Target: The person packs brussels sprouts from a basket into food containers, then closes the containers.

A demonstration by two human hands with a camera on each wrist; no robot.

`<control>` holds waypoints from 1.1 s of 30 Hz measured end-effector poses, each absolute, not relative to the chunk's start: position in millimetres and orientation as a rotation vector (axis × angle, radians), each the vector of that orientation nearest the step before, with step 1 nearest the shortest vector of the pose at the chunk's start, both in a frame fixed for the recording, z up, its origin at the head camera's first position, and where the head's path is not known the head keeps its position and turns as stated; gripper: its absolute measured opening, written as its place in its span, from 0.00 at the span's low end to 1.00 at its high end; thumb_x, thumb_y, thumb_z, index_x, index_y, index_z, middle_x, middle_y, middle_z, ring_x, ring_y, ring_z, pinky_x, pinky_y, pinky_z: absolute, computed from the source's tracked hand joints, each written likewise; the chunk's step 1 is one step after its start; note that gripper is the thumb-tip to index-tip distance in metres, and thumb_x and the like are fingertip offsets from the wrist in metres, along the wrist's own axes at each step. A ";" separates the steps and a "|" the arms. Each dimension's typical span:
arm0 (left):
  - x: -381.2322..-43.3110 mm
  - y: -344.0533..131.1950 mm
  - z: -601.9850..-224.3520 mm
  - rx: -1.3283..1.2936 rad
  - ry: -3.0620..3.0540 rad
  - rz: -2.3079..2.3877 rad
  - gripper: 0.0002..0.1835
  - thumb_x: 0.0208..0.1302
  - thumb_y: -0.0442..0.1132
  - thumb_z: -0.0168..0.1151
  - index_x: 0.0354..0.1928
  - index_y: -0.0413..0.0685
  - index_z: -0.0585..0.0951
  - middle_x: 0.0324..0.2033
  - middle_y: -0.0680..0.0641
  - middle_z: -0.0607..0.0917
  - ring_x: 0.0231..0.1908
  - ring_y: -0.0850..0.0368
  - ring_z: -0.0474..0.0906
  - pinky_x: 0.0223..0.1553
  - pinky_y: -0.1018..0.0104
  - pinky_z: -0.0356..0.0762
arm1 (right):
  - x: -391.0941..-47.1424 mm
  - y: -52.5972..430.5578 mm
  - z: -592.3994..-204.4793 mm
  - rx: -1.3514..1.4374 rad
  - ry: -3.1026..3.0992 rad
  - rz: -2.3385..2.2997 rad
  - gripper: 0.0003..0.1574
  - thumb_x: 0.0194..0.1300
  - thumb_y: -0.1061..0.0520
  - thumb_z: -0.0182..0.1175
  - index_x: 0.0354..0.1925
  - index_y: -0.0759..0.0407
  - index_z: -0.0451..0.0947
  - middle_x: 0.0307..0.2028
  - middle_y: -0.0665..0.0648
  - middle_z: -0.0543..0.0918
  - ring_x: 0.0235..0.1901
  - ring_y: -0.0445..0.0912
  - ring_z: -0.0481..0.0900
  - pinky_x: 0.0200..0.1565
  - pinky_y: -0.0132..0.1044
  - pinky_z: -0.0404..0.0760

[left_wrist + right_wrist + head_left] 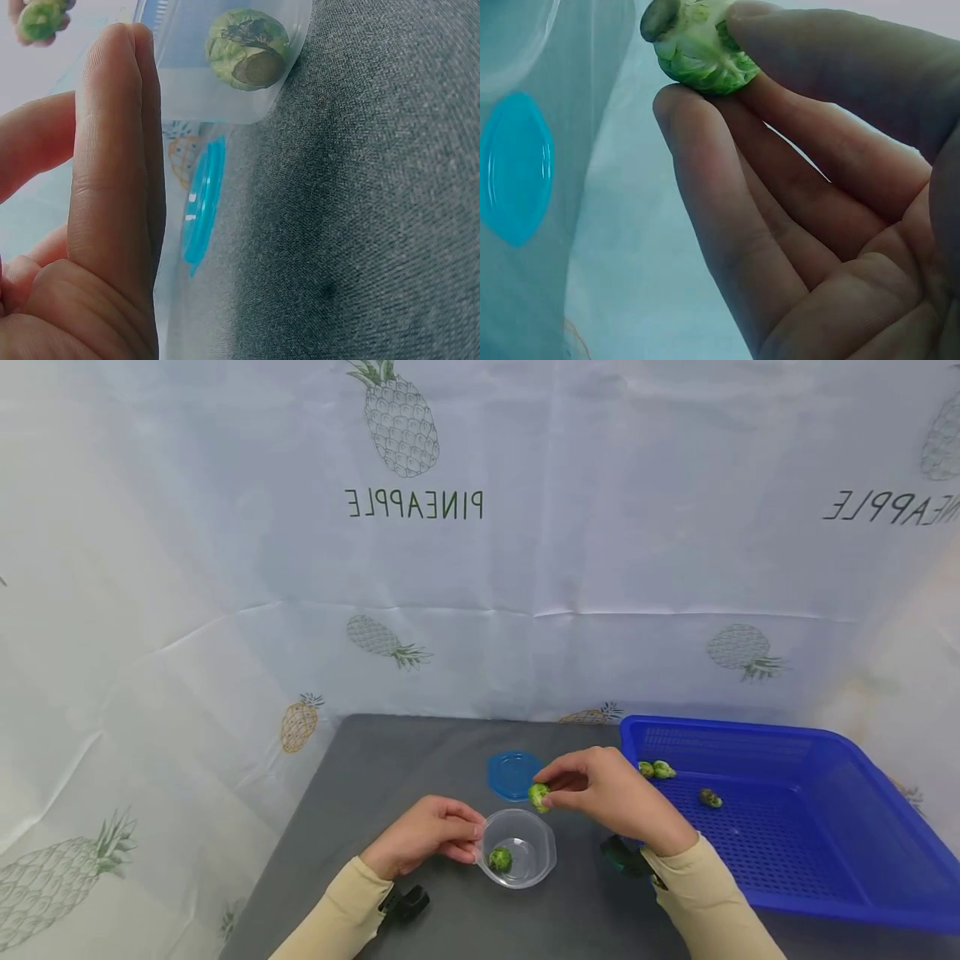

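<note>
Sprout (538, 797): centre of head frame, just past upper-right rim of the bowl (536, 833), apart from it.
Right-hand grip (609, 787): nearer; thumb and fingertips pinched to sprout's width, holding it.
Sprout axis: roundish, none clear; cut stem toward upper left of right wrist frame.
Left-hand grip (426, 833): pinches bowl's left rim.
Second sprout (500, 859): inside bowl, lower left.
Writing: "PINEAPPLE", mirrored, on cloth (637, 543), upper middle; again, cut off, upper right.

Curtained-off nook, room type unclear: pineapple-print curtain (637, 552) behind grey tabletop (405, 768).
</note>
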State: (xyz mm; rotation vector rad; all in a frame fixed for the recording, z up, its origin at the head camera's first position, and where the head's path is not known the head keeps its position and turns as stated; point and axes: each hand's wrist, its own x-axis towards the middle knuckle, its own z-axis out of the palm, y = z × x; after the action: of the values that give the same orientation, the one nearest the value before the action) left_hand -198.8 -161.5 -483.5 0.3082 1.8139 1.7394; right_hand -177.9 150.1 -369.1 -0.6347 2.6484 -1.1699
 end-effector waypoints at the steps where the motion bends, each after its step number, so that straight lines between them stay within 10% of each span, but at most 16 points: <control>1: -198.7 -161.6 -482.9 0.307 1.813 1.740 0.17 0.74 0.36 0.69 0.57 0.29 0.86 0.37 0.44 0.91 0.35 0.59 0.91 0.42 0.63 0.95 | -178.1 144.8 -371.6 -0.643 2.642 -1.177 0.13 0.71 0.51 0.74 0.53 0.47 0.90 0.42 0.43 0.93 0.42 0.37 0.91 0.45 0.32 0.91; 33: -198.9 -159.7 -482.5 0.290 1.760 1.750 0.20 0.75 0.34 0.68 0.60 0.23 0.82 0.37 0.46 0.92 0.35 0.61 0.90 0.41 0.65 0.94 | -175.7 97.3 -434.1 -0.788 2.722 -1.019 0.11 0.65 0.64 0.76 0.47 0.60 0.92 0.40 0.52 0.93 0.38 0.41 0.90 0.40 0.32 0.91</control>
State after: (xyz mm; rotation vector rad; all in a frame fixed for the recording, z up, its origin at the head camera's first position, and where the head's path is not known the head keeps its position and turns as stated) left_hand -198.9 -159.7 -482.5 0.2899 1.7598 1.7501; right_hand -175.7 97.3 -434.1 -0.7880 2.7217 -1.0188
